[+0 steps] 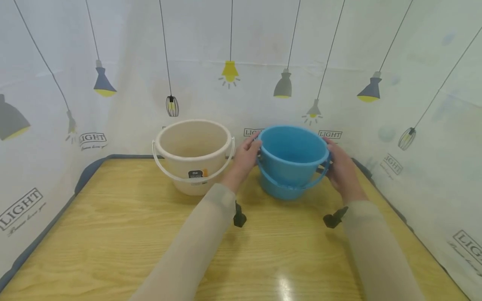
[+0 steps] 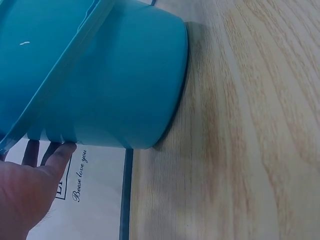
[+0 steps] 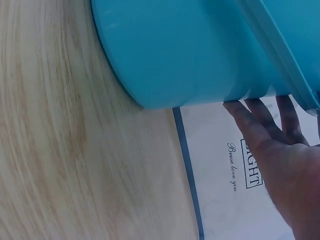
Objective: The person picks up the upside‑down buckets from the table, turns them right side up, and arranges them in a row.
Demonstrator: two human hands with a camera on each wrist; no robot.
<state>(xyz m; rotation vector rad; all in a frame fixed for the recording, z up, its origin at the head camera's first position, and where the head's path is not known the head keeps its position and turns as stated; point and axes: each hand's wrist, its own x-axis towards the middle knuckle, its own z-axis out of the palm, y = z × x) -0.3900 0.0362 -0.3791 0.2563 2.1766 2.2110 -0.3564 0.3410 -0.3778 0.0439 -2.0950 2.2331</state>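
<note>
Between my two hands is a blue plastic bucket (image 1: 290,175), upright, its handle hanging down across the front. My left hand (image 1: 246,158) grips it at the left of the rim, and in the left wrist view its fingertips (image 2: 62,150) touch the wall under the rim. On the opposite side my right hand (image 1: 342,170) holds the rim; the right wrist view has its fingers (image 3: 250,122) against the wall. The base is at the wooden table, close to or on it. A cream bucket (image 1: 192,165) with a white handle and a dark label stands left of my left hand.
The wooden table (image 1: 113,234) has a dark edge along its back and sides. A pale cloth (image 1: 256,37) printed with hanging lamps and lettering surrounds it. Black wrist mounts (image 1: 239,215) project from both sleeves.
</note>
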